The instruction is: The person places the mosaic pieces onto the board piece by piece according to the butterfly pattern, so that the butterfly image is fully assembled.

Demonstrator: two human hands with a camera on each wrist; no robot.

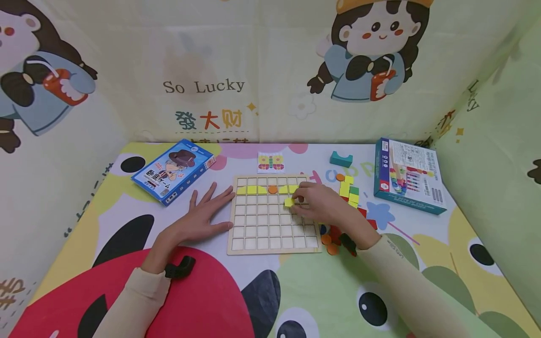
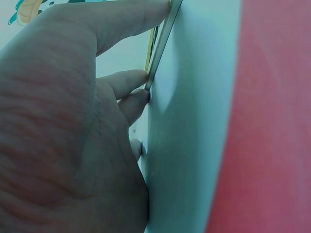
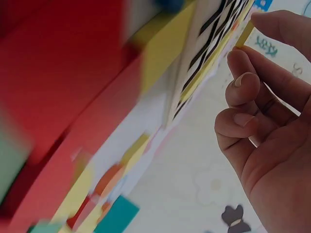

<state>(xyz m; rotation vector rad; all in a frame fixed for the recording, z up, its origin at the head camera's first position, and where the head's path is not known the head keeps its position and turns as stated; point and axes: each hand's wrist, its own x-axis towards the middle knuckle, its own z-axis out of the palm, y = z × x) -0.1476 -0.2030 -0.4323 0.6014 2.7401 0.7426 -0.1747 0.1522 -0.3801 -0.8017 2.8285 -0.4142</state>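
A wooden grid board (image 1: pixel 253 250) lies in the middle of the table, with yellow pieces (image 1: pixel 251 189) and one orange round piece (image 1: pixel 272 189) along its second row from the back. My right hand (image 1: pixel 317 199) is over the board's right part and pinches a yellow square tile (image 1: pixel 289 202) between thumb and finger. In the right wrist view the yellow tile (image 3: pixel 245 35) appears edge-on between the fingertips. My left hand (image 1: pixel 203 218) lies spread on the table, its fingertips and thumb touching the board's left edge.
Right of the board lie loose yellow tiles (image 1: pixel 344 189), orange discs (image 1: pixel 332 249) and red pieces (image 1: pixel 372 224). A butterfly pattern card (image 1: pixel 271 163) is behind the board. A teal block (image 1: pixel 341 159), a blue box (image 1: pixel 173 171) at left and another box (image 1: pixel 409 176) at right stand around it.
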